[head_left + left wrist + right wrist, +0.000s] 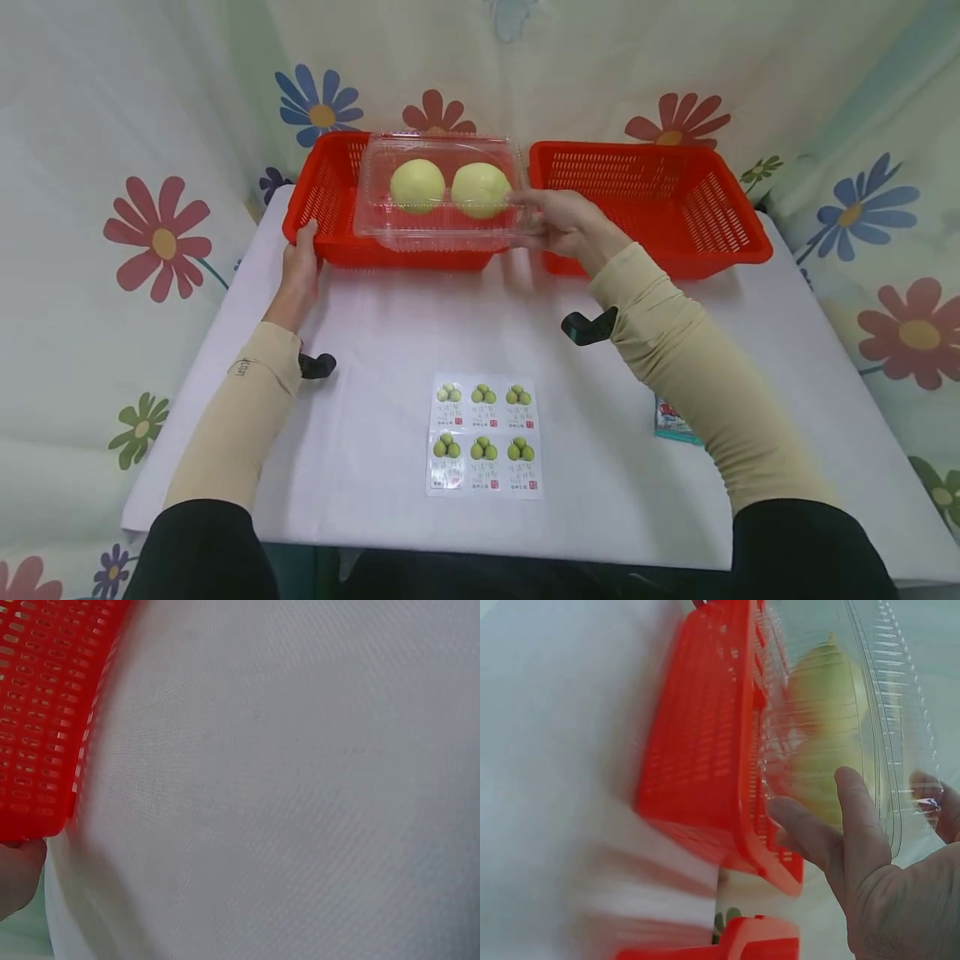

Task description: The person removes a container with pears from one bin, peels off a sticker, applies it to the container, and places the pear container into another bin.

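Observation:
My right hand (pixel 564 223) grips the right end of a clear plastic clamshell box (pixel 367 187), its thumb and fingers on either side in the right wrist view. Inside the box are two round, pale yellow-green fruits (pixel 417 185); one shows a short stem in the right wrist view. The box is above the left red basket (pixel 405 257), covering most of its opening. At that basket's front left corner, my left hand (pixel 302 265) holds the rim, with only part of the hand showing in the left wrist view.
A second red basket (pixel 652 265) stands to the right. A sheet of fruit-picture stickers (pixel 484 437) lies on the white-covered table (pixel 360 467) near the front. Under my right forearm, a small teal packet (pixel 675 425) is partly hidden. Flowered cloth (pixel 525 75) hangs behind.

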### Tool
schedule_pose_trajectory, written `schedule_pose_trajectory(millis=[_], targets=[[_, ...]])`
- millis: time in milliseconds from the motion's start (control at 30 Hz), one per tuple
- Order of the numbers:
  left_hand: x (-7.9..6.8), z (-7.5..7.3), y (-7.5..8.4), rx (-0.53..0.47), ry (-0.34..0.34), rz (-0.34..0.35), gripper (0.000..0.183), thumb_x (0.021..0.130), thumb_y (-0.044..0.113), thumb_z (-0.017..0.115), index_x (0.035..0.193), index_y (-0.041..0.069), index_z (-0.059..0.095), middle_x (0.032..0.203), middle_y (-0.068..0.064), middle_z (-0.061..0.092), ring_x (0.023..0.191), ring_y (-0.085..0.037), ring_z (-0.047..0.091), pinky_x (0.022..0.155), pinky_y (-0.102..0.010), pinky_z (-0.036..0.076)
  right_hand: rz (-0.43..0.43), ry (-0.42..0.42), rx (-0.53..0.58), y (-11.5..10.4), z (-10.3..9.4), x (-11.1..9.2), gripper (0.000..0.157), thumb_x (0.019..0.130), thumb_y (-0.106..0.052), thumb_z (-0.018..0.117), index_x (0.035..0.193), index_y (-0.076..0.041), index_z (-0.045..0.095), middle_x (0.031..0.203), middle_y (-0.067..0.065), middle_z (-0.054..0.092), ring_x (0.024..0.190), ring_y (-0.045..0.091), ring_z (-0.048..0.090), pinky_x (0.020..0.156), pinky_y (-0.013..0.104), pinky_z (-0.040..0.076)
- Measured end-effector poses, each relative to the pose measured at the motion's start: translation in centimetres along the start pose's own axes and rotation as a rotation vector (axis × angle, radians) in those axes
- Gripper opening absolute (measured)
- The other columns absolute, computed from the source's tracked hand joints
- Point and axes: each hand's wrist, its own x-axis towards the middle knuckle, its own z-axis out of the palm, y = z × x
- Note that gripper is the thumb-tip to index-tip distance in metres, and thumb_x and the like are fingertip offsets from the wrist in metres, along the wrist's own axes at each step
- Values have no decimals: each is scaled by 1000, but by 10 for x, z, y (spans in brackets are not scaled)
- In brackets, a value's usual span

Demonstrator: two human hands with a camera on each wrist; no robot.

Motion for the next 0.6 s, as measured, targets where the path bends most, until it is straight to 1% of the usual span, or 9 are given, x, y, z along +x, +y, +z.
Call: schedule_pose_trajectory(millis=[33,100,167,200,233,300,400,500,600], targets=[[0,0,0,-2,0,4,55,96,51,47,145,36,28,147,12,39,132,-9,38,112,-27,35,2,0,2,2,0,-3,34,88,-30,71,117,-18,56,88,1,60,63,12,59,71,27,58],[1,-1,0,-14,-3,4,53,97,50,47,145,36,29,147,12,39,132,-9,38,113,-26,35,10,-12,9,7,-1,-7,37,87,-29,71,119,-19,55,101,2,61,74,13,61,75,29,58],[4,-1,2,-26,-6,0,53,97,50,48,145,36,29,147,13,39,132,-8,38,112,-25,35,16,-29,6,10,-3,-12,41,87,-29,71,122,-21,53,117,2,58,89,15,63,81,31,56],[5,-1,3,-31,-6,-4,54,96,50,49,145,36,29,147,13,39,132,-7,38,112,-25,35,18,-38,-2,12,-4,-14,43,87,-29,71,124,-22,52,129,2,56,100,18,64,84,32,55],[5,-1,3,-40,-5,-11,54,96,50,49,145,36,29,148,13,38,132,-7,38,112,-24,35,17,-44,-11,15,-6,-16,44,87,-29,71,125,-22,50,137,3,52,110,21,62,87,33,54],[7,-2,3,-48,-2,-20,55,95,50,50,144,36,29,149,12,37,132,-7,38,111,-24,36,11,-57,-43,21,-10,-20,46,87,-31,70,127,-22,49,139,2,51,118,22,58,91,34,52],[8,-2,5,-63,3,-24,54,95,49,51,143,36,30,149,11,37,133,-8,38,110,-23,37,-18,-71,-77,29,-17,-28,48,88,-31,70,129,-21,49,133,1,51,120,24,53,91,35,52],[9,-3,6,-78,8,-27,52,96,48,51,142,35,31,149,10,38,134,-8,38,110,-22,36,-43,-87,-100,39,-22,-35,49,87,-31,71,128,-18,49,127,2,49,119,25,51,85,34,56],[11,-4,5,-86,11,-31,52,96,48,51,143,35,32,148,11,38,134,-8,38,110,-22,36,-62,-103,-129,49,-25,-39,51,86,-33,72,129,-16,50,126,4,49,114,25,54,79,32,58]])
